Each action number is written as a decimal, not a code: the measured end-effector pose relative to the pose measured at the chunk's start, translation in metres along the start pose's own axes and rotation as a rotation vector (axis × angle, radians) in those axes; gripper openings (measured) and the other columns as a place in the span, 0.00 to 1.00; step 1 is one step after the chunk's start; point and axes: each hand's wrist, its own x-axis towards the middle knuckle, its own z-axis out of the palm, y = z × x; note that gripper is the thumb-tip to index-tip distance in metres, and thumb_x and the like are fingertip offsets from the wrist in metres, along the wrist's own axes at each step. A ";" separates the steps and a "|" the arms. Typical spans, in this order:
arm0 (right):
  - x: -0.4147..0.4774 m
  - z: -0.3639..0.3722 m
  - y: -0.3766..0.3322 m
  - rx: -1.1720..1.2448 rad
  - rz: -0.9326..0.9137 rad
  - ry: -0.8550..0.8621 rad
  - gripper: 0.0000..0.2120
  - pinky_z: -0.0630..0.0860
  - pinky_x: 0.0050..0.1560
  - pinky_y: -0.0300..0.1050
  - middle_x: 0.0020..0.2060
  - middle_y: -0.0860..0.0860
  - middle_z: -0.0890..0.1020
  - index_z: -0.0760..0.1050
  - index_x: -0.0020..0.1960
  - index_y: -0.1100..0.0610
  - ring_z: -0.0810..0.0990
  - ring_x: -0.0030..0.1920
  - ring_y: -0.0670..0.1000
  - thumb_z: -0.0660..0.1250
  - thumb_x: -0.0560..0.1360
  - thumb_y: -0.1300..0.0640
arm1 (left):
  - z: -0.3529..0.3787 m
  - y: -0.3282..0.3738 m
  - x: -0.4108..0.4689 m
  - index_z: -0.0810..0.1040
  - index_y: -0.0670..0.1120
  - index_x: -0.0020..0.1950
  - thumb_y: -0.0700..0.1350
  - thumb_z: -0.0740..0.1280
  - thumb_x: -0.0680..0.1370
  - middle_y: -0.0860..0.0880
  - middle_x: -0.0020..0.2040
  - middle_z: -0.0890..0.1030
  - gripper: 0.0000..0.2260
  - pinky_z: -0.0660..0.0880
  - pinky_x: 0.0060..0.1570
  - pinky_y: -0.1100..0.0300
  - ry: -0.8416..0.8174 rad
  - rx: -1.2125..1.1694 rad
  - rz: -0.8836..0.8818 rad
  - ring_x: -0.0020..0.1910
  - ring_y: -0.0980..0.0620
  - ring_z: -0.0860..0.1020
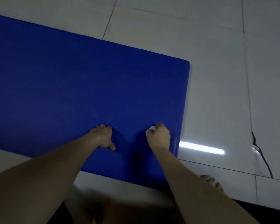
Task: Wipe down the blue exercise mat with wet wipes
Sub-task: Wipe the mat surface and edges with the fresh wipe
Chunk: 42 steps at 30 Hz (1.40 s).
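The blue exercise mat (81,88) lies flat on the floor and runs from the left edge to its rounded right end. My right hand (159,137) grips a small white wet wipe (149,130), bunched under the fingers, and presses it onto the mat close to the right end. My left hand (104,137) rests on the mat a little to the left, knuckles down with fingers curled and the thumb sticking out; the mat dents under it. Nothing shows in that hand.
Pale floor tiles (217,70) surround the mat. A thin dark cable (263,159) snakes across the tiles at the right. A bright strip of reflected light (200,147) lies just past the mat's end. A foot in a sandal (211,181) stands near the mat's front corner.
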 end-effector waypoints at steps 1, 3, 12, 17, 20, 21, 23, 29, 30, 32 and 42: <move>-0.002 0.009 -0.009 -0.002 -0.042 -0.036 0.07 0.79 0.40 0.50 0.46 0.56 0.81 0.73 0.46 0.58 0.79 0.41 0.54 0.62 0.78 0.55 | 0.000 0.001 0.001 0.63 0.46 0.76 0.64 0.75 0.72 0.46 0.70 0.67 0.41 0.73 0.66 0.50 -0.001 0.004 -0.001 0.66 0.46 0.70; -0.008 0.019 -0.027 -0.041 -0.120 -0.116 0.07 0.79 0.42 0.49 0.48 0.55 0.78 0.74 0.49 0.60 0.78 0.43 0.53 0.63 0.79 0.56 | -0.001 0.001 0.002 0.63 0.46 0.76 0.64 0.74 0.72 0.46 0.69 0.67 0.41 0.73 0.65 0.50 0.000 0.012 -0.004 0.65 0.46 0.70; 0.016 -0.045 0.031 -0.119 -0.075 0.054 0.05 0.71 0.39 0.46 0.43 0.56 0.79 0.73 0.47 0.59 0.76 0.39 0.57 0.62 0.78 0.57 | 0.000 0.001 -0.001 0.61 0.47 0.78 0.64 0.75 0.71 0.46 0.72 0.66 0.43 0.72 0.68 0.50 -0.007 -0.009 -0.010 0.68 0.46 0.69; 0.021 -0.075 0.066 0.050 0.161 0.082 0.04 0.82 0.43 0.56 0.36 0.55 0.83 0.74 0.45 0.56 0.83 0.37 0.56 0.64 0.77 0.57 | -0.002 0.002 -0.004 0.64 0.47 0.75 0.63 0.76 0.71 0.47 0.70 0.67 0.41 0.73 0.66 0.51 0.015 -0.009 -0.002 0.66 0.47 0.70; 0.024 -0.063 0.052 0.053 0.152 0.151 0.05 0.78 0.42 0.51 0.40 0.55 0.82 0.73 0.47 0.60 0.81 0.41 0.58 0.62 0.79 0.58 | -0.002 0.002 -0.004 0.66 0.47 0.74 0.63 0.76 0.71 0.47 0.69 0.68 0.39 0.73 0.65 0.51 0.005 -0.009 -0.002 0.65 0.48 0.71; 0.025 -0.055 0.042 0.048 0.133 0.167 0.05 0.75 0.42 0.48 0.41 0.55 0.81 0.72 0.47 0.60 0.80 0.42 0.58 0.61 0.79 0.58 | -0.002 0.002 -0.004 0.66 0.47 0.73 0.63 0.76 0.71 0.47 0.69 0.68 0.38 0.73 0.65 0.52 0.002 -0.005 -0.002 0.64 0.48 0.71; 0.027 -0.036 0.019 0.051 0.070 0.144 0.06 0.74 0.41 0.46 0.43 0.55 0.81 0.72 0.46 0.59 0.79 0.43 0.57 0.61 0.80 0.58 | -0.003 0.003 -0.004 0.65 0.47 0.74 0.63 0.76 0.71 0.46 0.69 0.68 0.38 0.73 0.65 0.52 0.000 0.004 -0.003 0.64 0.47 0.71; 0.030 0.019 -0.043 0.025 -0.120 -0.143 0.08 0.67 0.30 0.40 0.45 0.57 0.79 0.69 0.44 0.56 0.75 0.37 0.51 0.60 0.80 0.55 | -0.003 0.002 0.000 0.65 0.46 0.74 0.63 0.75 0.71 0.46 0.68 0.69 0.39 0.74 0.64 0.51 0.008 0.018 -0.003 0.64 0.47 0.71; 0.031 0.021 -0.045 0.008 -0.164 -0.162 0.08 0.70 0.31 0.41 0.45 0.56 0.80 0.70 0.43 0.56 0.77 0.37 0.51 0.60 0.80 0.56 | -0.002 0.002 0.000 0.64 0.46 0.75 0.63 0.75 0.71 0.46 0.68 0.69 0.40 0.74 0.64 0.51 0.007 0.012 -0.004 0.64 0.46 0.71; 0.035 0.013 -0.040 -0.024 -0.209 -0.176 0.09 0.78 0.36 0.46 0.44 0.53 0.83 0.72 0.40 0.52 0.80 0.40 0.51 0.60 0.79 0.57 | -0.001 0.001 0.001 0.63 0.46 0.76 0.64 0.75 0.71 0.46 0.70 0.68 0.42 0.74 0.65 0.51 0.006 0.005 -0.004 0.66 0.46 0.71; 0.050 -0.082 0.048 -0.085 0.131 0.121 0.06 0.76 0.37 0.46 0.41 0.54 0.82 0.74 0.46 0.55 0.81 0.38 0.55 0.62 0.76 0.53 | -0.008 0.008 -0.011 0.71 0.49 0.66 0.62 0.78 0.68 0.51 0.59 0.74 0.33 0.78 0.57 0.55 0.027 0.030 -0.005 0.55 0.51 0.75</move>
